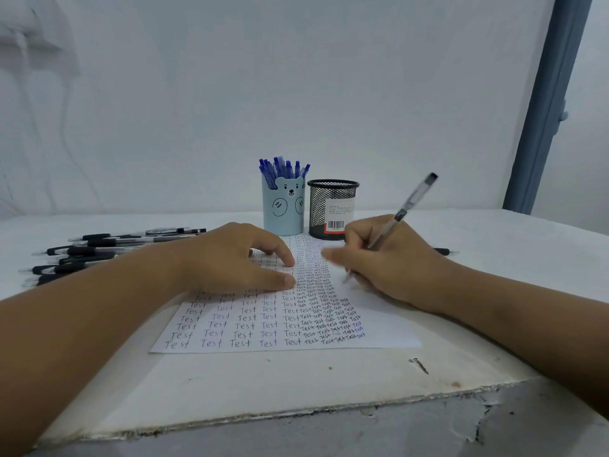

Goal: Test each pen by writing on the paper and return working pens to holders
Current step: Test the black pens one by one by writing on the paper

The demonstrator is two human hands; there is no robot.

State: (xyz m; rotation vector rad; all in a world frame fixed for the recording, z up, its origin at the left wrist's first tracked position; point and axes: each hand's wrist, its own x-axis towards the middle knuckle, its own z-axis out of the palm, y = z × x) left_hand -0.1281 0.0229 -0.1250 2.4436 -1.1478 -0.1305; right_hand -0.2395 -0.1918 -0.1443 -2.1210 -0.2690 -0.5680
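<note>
White table carried the paper. Left hand pressed on it with relaxed fingers, probably to keep it steady, while right hand pinched a pen, its tip at the paper for writing.

A white table with a chipped near edge meets a pale wall.

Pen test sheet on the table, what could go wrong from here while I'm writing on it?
The paper is nearly covered with "Test"; a new mark squeezed among them could be hard to judge. The right hand writes with the pen close to the black mesh holder, so a swing might knock it. The loose black pens lie near the left forearm and could roll if nudged.
</note>
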